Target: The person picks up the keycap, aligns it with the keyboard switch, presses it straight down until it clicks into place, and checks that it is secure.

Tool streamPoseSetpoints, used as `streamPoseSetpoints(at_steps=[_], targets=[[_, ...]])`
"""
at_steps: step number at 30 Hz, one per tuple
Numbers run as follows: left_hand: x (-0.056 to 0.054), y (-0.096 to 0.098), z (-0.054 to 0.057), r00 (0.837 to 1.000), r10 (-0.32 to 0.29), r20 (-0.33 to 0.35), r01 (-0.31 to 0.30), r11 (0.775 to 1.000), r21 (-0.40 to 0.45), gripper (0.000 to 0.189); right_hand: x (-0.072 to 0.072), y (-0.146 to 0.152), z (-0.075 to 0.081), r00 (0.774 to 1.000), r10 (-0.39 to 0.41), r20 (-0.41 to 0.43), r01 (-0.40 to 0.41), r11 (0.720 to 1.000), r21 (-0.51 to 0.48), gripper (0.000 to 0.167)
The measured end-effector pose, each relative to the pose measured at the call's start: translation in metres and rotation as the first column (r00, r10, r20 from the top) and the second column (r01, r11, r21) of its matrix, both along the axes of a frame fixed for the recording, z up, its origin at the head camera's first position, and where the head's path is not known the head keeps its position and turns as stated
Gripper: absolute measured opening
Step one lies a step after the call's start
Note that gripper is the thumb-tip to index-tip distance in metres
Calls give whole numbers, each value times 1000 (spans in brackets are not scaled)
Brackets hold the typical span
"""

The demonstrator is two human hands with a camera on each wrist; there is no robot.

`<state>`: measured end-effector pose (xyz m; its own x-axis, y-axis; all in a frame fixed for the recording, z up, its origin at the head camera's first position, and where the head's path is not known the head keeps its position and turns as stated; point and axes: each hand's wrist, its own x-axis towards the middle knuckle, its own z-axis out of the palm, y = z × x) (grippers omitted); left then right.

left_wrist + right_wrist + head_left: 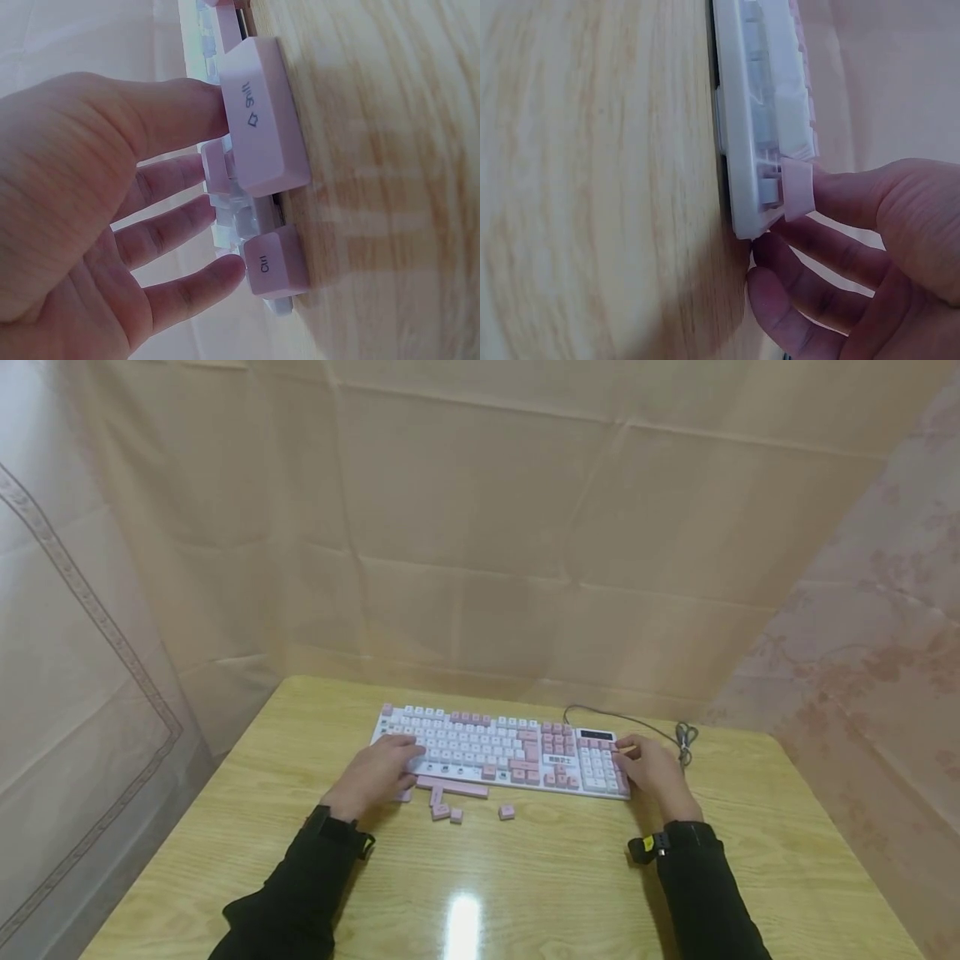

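A white and pink keyboard (480, 747) lies on the table, with several bare switches showing along its front row. At its left end my left hand (378, 772) reaches over the keys, fingers fairly straight and spread in the left wrist view. Its thumb is beside a long pink keycap (259, 120); one fingertip is close to a smaller pink keycap (274, 262). Whether that hand presses a key is hidden. My right hand (656, 768) holds the keyboard's right end, thumb against a pink key (798, 187), other fingers curled at the edge.
In front of the keyboard lie a long pink spacebar (452, 787) and several loose pink keycaps (440, 812). One keycap (507, 812) sits apart to the right. A bundled cable (685, 739) lies behind my right hand. Beige cloth (480, 527) hangs behind the wooden table (555, 885).
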<state>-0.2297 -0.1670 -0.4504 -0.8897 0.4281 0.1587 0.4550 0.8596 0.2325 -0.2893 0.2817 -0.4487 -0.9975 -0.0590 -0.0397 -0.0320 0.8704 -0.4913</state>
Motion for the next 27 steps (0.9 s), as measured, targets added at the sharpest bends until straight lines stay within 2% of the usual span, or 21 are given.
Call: streamPoseSetpoints(at_steps=[5,9,16,23,27], targets=[[0,1,-2,1000,0,8,0,1000,0,45,5,3,-5,1000,14,2,-14,999,-30,35],[1,1,-3,1000,-11,-12,11,1000,3,44,9,5,-7,1000,11,17,-10,999,-54,39],[0,1,-2,1000,-16,-22,16,1000,-10,44,12,5,-9,1000,24,5,-23,999,-27,43],[0,0,0,999,-18,-45,17,1000,-12,42,16,-3,2,998,67,10,-67,997,38,44],[0,0,2,999,-15,-33,14,1000,-10,42,20,-12,12,994,95,-60,-92,995,49,41]])
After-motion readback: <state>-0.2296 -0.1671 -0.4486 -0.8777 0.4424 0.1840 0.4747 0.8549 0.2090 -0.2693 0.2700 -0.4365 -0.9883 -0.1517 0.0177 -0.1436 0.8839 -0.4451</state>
